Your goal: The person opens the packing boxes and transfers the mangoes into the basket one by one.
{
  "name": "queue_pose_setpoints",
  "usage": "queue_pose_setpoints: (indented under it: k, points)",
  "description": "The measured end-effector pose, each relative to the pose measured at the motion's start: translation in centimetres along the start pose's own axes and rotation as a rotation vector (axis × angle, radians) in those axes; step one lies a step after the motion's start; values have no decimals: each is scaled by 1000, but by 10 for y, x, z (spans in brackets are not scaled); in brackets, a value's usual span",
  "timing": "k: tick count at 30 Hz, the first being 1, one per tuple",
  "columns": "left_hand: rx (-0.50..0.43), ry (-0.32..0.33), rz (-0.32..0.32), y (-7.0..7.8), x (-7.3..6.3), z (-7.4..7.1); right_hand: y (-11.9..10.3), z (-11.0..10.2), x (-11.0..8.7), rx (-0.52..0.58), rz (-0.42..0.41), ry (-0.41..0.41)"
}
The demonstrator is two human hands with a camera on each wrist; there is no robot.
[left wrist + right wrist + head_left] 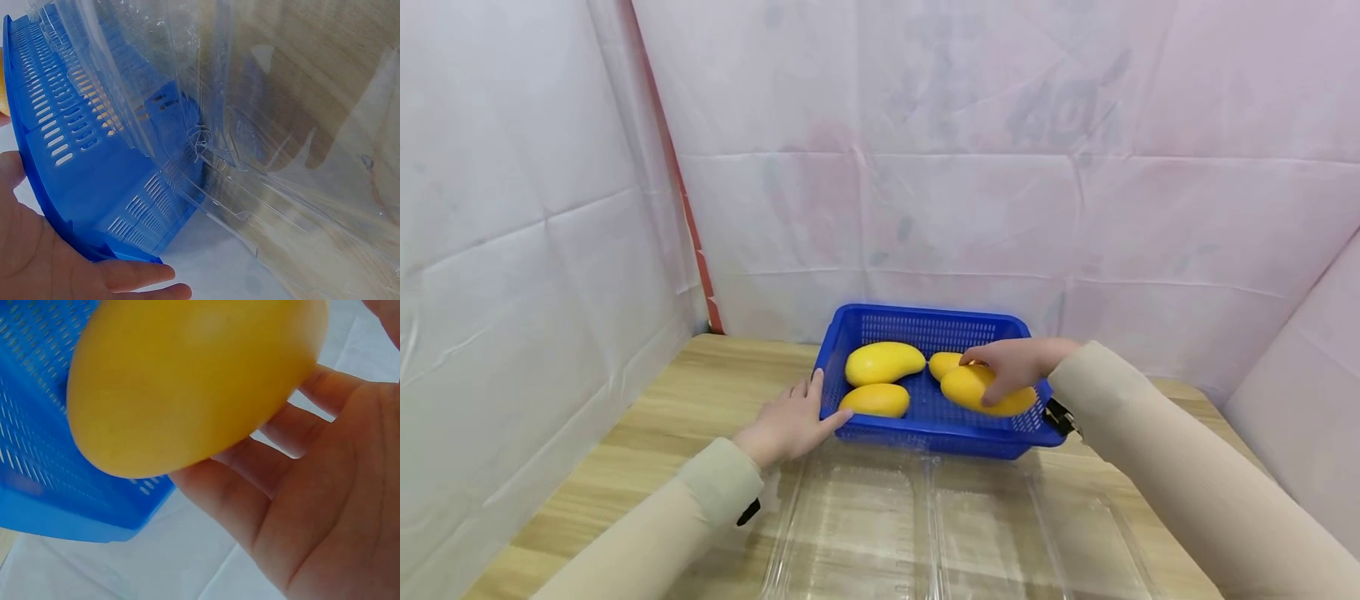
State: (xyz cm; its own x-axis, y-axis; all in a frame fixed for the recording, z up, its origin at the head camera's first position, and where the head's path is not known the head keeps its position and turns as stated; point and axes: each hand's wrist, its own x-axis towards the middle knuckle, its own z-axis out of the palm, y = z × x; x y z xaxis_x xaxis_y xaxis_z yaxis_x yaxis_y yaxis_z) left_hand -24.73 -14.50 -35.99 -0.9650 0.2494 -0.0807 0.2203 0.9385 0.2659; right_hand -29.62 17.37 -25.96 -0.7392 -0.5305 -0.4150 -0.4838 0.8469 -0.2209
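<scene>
A blue plastic basket [925, 427] stands on the table, with yellow mangoes inside. My right hand [1017, 363] grips one mango [964, 388] over the basket's right side, thumb on the near face and fingers over the top. In the right wrist view this mango [194, 387] fills the upper middle, against the fingers. Another mango [943, 363] lies behind it, partly hidden. On the left of the basket are a larger mango [883, 364] and a smaller mango [874, 401]. Spread at the front left corner, my left hand [788, 423] touches the rim, its fingers fairly straight.
Clear plastic trays [868, 525] lie on the wooden table [625, 454] directly in front of the basket. White sheeting [955, 225] hangs behind, and a similar sheet [512, 250] covers the left side.
</scene>
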Motion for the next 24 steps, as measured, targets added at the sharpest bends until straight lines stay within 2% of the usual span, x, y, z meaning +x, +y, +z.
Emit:
queue_pose_setpoints:
  k: [8, 19, 24]
  points:
    - [25, 7, 18, 2, 6, 0, 6, 2, 19, -49, 52, -35]
    - [-4, -4, -4, 2, -3, 6, 8, 16, 46, -33, 92, -37]
    - [-16, 9, -13, 1, -3, 3, 9, 17, 55, -47, 89, -33]
